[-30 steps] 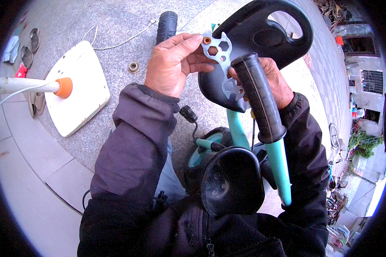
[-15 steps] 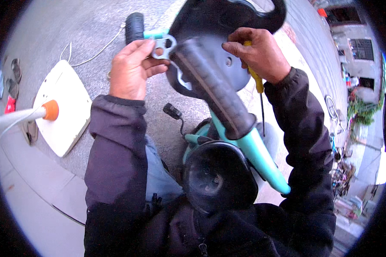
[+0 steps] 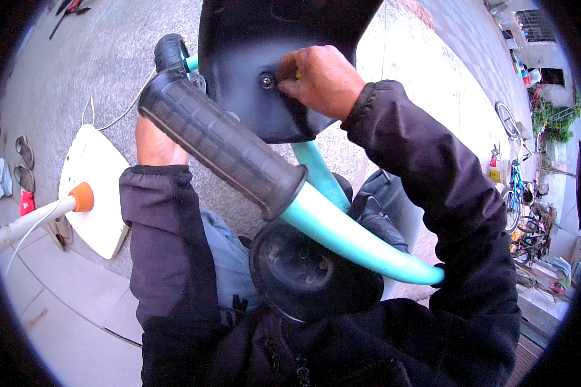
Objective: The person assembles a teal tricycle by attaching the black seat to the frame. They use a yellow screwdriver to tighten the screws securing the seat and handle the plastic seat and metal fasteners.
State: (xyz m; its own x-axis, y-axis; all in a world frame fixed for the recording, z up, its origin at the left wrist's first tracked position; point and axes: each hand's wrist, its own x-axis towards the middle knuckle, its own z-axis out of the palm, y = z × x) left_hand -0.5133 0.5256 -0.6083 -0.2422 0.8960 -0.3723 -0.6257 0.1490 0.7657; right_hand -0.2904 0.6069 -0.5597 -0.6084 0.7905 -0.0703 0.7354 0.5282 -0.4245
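A turquoise tube (image 3: 361,242) with a ribbed black handle grip (image 3: 226,138) slants across the middle. My left hand (image 3: 158,143) is behind the grip, its fingers mostly hidden; a silver edge of the flat metal wrench (image 3: 199,82) shows past the grip. My right hand (image 3: 319,80) is closed on the yellow-handled screwdriver, of which only a bit of yellow handle (image 3: 298,75) shows between the fingers. It is beside a round bolt (image 3: 266,80) in a black plastic panel (image 3: 239,39). Under the tube lies a round black seat-like part (image 3: 310,271).
A small black wheel (image 3: 172,53) stands beyond the grip. To the left are a white board (image 3: 97,193) with an orange-collared pole (image 3: 39,222), a thin white cord and several shoes (image 3: 24,164). Bicycles (image 3: 513,193) and plants (image 3: 555,119) are far right.
The grip and tube have swung left, covering my left hand, which has moved left and down. The black panel has turned and shifted. My right hand has moved left to beside the bolt.
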